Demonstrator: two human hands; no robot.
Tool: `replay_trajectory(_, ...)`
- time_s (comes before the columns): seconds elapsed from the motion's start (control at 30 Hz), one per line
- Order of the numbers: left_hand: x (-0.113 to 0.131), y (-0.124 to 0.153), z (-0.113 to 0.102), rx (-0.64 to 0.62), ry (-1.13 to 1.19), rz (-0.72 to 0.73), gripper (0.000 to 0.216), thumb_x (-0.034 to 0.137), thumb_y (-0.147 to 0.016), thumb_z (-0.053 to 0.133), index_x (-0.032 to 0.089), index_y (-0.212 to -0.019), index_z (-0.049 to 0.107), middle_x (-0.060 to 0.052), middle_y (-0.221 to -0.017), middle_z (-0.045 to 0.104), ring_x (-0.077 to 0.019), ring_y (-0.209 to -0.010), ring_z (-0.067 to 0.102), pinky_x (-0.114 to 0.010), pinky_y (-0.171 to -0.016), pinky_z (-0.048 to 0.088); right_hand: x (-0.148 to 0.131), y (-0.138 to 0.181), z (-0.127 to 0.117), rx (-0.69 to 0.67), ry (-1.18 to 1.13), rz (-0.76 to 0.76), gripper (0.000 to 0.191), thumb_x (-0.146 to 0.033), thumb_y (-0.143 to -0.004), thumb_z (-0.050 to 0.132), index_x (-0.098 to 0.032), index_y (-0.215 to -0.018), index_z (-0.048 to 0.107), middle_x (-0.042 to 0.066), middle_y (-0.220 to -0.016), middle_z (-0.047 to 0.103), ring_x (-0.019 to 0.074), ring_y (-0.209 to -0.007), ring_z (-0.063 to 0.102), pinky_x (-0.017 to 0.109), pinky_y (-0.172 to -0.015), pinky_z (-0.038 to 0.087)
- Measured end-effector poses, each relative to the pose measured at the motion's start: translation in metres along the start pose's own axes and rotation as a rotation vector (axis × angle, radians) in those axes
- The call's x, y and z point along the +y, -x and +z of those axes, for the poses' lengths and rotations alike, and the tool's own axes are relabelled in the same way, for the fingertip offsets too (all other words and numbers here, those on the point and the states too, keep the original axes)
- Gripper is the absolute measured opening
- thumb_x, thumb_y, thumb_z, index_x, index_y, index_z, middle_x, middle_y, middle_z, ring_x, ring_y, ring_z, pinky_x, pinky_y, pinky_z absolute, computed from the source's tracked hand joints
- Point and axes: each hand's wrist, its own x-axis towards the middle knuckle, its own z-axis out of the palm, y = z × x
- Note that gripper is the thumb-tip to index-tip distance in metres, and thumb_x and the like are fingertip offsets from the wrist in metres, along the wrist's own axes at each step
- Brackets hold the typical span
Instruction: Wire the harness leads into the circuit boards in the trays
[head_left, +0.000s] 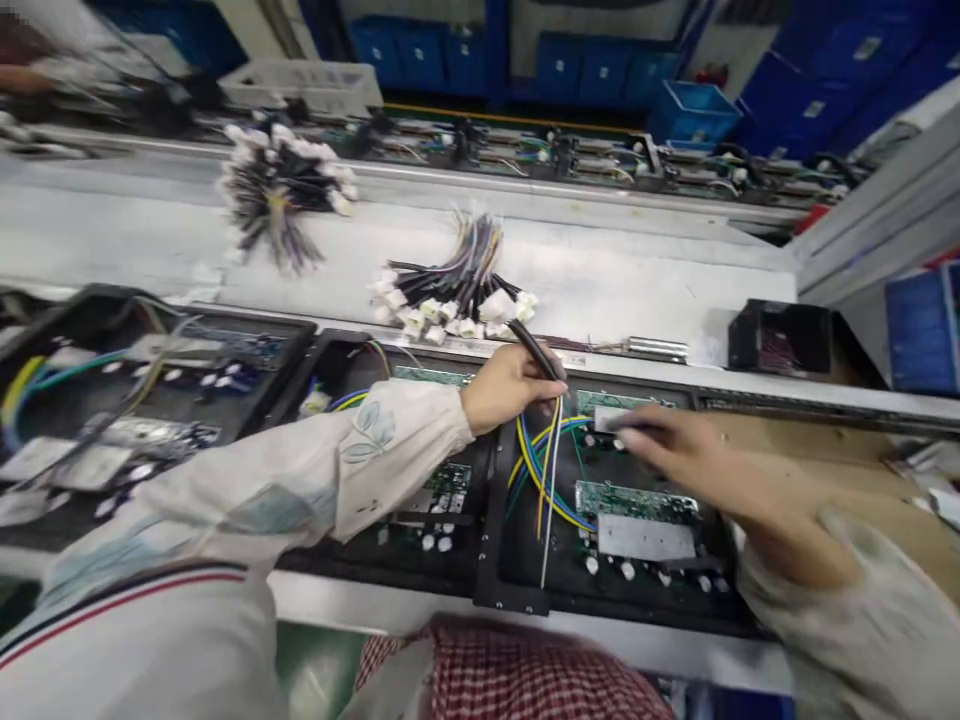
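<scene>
The left hand [504, 390] pinches a black-sleeved cable [532, 348]; the blurred right hand [694, 455] hides part of the circuit board [591, 401] beneath, its grip impossible to tell.

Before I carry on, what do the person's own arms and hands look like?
Both the left hand and right hand look bare, with no gloves visible. The left sleeve is off-white with blue-grey leaf prints and a gathered cuff; dark and red stripes cross the clothing higher up. The right sleeve is pale, too blurred to make out any print.
</scene>
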Motion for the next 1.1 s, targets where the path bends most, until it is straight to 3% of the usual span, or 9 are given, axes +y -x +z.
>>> replay_trajectory(0.1, -0.005, -0.005, -0.004, 0.015, -0.020, 0.002, 0.013, 0.002, -0.068, 0.062, 0.011, -0.070, 0.052, 0.004, -0.053, 0.055, -0.0068, -0.044, 0.053, -0.018, -0.042, 0.046, 0.007, -0.011, 0.017, -0.195, -0.232, 0.050, 0.028, -0.043, -0.084, 0.056, -0.016, -0.077, 0.061, -0.002, -0.060, 0.058, 0.0103, -0.054, 0.053, 0.024, -0.050, 0.041)
replay_trajectory(0.17, -0.006, -0.008, -0.011, 0.055, -0.024, 0.011, 0.013, 0.004, -0.069, 0.063, 0.011, -0.072, 0.052, 0.004, -0.054, 0.055, -0.0078, -0.046, 0.055, -0.019, -0.044, 0.048, 0.011, -0.015, 0.024, -0.265, -0.364, 0.116, 0.025, -0.041, -0.082, 0.057, -0.017, -0.077, 0.062, -0.003, -0.055, 0.058, 0.0101, -0.047, 0.052, 0.024, -0.047, 0.039)
replay_trajectory(0.23, -0.007, -0.014, -0.017, 0.082, -0.023, 0.017, 0.014, 0.005, -0.070, 0.063, 0.012, -0.073, 0.051, 0.004, -0.055, 0.056, -0.0088, -0.047, 0.057, -0.021, -0.046, 0.050, 0.017, -0.016, 0.023, -0.199, -0.366, 0.139, 0.023, -0.039, -0.081, 0.059, -0.017, -0.076, 0.065, 0.000, -0.061, 0.064, 0.0121, -0.051, 0.057, 0.026, -0.051, 0.044)
replay_trajectory(0.37, -0.013, -0.032, -0.018, 0.083, -0.031, 0.002, 0.015, 0.003, -0.073, 0.059, 0.013, -0.074, 0.049, 0.004, -0.053, 0.054, -0.0087, -0.045, 0.054, -0.022, -0.044, 0.050, 0.034, -0.030, 0.014, 0.261, -0.019, 0.100, 0.018, -0.035, -0.078, 0.063, -0.020, -0.081, 0.073, 0.005, -0.082, 0.072, 0.0179, -0.072, 0.065, 0.031, -0.069, 0.048)
replay_trajectory(0.4, -0.015, -0.036, -0.017, 0.093, -0.038, -0.004, 0.015, 0.002, -0.074, 0.057, 0.014, -0.074, 0.048, 0.004, -0.053, 0.053, -0.0084, -0.045, 0.054, -0.021, -0.043, 0.050, 0.039, -0.037, 0.014, 0.301, 0.077, 0.115, 0.017, -0.033, -0.078, 0.063, -0.020, -0.084, 0.073, 0.005, -0.084, 0.072, 0.0193, -0.075, 0.065, 0.032, -0.071, 0.047)
replay_trajectory(0.53, -0.022, -0.047, -0.016, 0.159, -0.067, -0.010, 0.016, 0.002, -0.077, 0.053, 0.015, -0.075, 0.045, 0.006, -0.055, 0.050, -0.0081, -0.046, 0.054, -0.020, -0.042, 0.049, 0.053, -0.056, 0.026, 0.266, 0.274, 0.206, 0.023, -0.035, -0.079, 0.060, -0.021, -0.092, 0.072, 0.007, -0.083, 0.072, 0.0231, -0.077, 0.065, 0.035, -0.072, 0.046)
replay_trajectory(0.8, -0.034, -0.058, -0.013, 0.230, -0.083, 0.024, 0.020, -0.001, -0.076, 0.053, 0.016, -0.071, 0.045, 0.007, -0.053, 0.046, -0.0043, -0.043, 0.045, -0.015, -0.039, 0.038, 0.053, -0.054, 0.031, 0.187, 0.414, 0.223, 0.025, -0.038, -0.083, 0.054, -0.022, -0.093, 0.071, 0.006, -0.077, 0.070, 0.0226, -0.071, 0.061, 0.033, -0.064, 0.039)
replay_trajectory(1.1, -0.039, -0.062, -0.014, 0.242, -0.078, 0.003, 0.015, 0.002, -0.075, 0.055, 0.015, -0.074, 0.047, 0.005, -0.059, 0.049, -0.0076, -0.051, 0.051, -0.022, -0.047, 0.048, 0.052, -0.058, 0.034, 0.137, 0.522, 0.231, 0.025, -0.039, -0.084, 0.053, -0.020, -0.090, 0.068, 0.007, -0.075, 0.069, 0.0240, -0.069, 0.061, 0.032, -0.057, 0.032)
